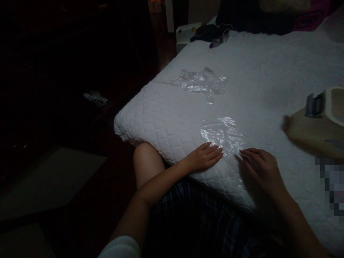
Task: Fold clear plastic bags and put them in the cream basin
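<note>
A clear plastic bag (221,132) lies spread on the white quilted bedding (156,118), its film crinkled and shiny. Across its lower left part rests my left hand (205,157), palm down with the fingers stretched out. At the lower right edge of the bag is my right hand (262,166); its thumb and fingertips come together there, seemingly pinching the film, though the contact is dim. Farther back on the bed lies a second piece of crumpled clear plastic (202,80).
To the right stands a beige container with a pale rim (334,104), partly cut off. Dark items (206,32) and a white box (188,30) are at the far bed corner. A small packet (95,98) lies in the dark area at left. My knee (147,161) touches the bed edge.
</note>
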`<state>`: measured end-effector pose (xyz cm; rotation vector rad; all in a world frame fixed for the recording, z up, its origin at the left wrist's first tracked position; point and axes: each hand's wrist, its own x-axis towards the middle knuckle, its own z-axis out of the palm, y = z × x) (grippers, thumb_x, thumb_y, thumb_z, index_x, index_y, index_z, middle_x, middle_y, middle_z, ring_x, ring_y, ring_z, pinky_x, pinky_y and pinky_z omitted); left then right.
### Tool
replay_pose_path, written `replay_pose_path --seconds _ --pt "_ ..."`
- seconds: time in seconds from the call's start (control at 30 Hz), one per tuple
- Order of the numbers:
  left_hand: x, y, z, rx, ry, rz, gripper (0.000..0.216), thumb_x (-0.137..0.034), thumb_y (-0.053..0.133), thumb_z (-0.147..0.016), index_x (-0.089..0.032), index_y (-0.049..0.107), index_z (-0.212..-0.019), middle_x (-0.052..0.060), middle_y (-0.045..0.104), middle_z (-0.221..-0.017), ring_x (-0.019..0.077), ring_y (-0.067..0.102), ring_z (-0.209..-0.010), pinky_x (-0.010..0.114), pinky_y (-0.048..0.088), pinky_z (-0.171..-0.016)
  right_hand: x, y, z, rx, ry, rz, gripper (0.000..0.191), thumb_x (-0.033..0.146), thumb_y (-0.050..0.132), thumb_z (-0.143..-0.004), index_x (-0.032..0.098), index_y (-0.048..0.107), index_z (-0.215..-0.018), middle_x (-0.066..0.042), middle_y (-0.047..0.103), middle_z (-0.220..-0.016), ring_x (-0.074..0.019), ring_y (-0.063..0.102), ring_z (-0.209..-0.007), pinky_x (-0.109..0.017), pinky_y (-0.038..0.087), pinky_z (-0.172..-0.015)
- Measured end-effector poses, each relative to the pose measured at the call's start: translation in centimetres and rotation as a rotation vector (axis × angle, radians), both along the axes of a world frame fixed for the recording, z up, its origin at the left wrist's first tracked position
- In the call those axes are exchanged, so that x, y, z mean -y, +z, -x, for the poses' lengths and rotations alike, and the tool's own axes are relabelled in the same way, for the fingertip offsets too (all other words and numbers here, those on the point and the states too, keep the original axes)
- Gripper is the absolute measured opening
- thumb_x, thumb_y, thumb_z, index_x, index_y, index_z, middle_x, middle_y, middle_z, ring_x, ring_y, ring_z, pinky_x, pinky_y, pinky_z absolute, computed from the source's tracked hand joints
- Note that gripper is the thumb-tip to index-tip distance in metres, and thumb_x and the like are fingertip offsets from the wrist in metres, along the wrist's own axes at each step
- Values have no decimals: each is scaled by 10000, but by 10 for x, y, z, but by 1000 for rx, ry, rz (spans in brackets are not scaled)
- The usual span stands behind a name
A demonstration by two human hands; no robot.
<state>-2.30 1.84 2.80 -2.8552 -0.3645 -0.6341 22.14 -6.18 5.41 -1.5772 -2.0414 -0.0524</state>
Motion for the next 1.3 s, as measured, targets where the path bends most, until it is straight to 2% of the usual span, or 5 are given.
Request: replay_pose_path --seconds 0.23,0.57,0.8,0.97,1.3 --pt "10 -6 -10 8 -21 -12 274 -125 440 -948 -98 587 -1178 126 624 -1255 196 575 -1182 371 462 -1041 24 -10 -11 129 131 9 268 219 496 -894 244 589 -1145 -75 646 -1053 -234 594 -969 -475 392 -928" --pt "10 -7 -13 10 -51 -27 223 -133 450 -950 -103 636 -1069 95 682 -1146 179 626 -1098 346 479 -1016 26 -13 -9 116 87 3 222 221 541 -884 234 622 -1091 -76 671 -1071 -233 611 -963 -444 426 -871" --pt "11 -9 -13 25 -47 -43 238 -139 441 -954 -110 628 -1100 90 681 -1153 182 618 -1109 350 478 -1011 25 -5 -5 151 183 -1 331 185 453 -903 253 574 -1203 -83 672 -1146 -231 617 -1012 -448 382 -921" --pt "10 -9 -12 -1 -62 -41 225 -140 454 -947 -113 634 -1079 107 667 -1173 185 608 -1117 370 473 -1010 19 -11 -15 185 282 16 454 131 461 -793 241 562 -1221 -72 681 -1134 -229 620 -1018 -435 364 -939" --pt "10 -9 -13 -12 -76 -26 233 -139 449 -949 -106 634 -1087 103 664 -1172 202 608 -1114 375 463 -1018 1 -7 14 102 10 31 270 299 471 -879 206 623 -1081 -74 710 -875 -238 637 -827 -446 399 -881"
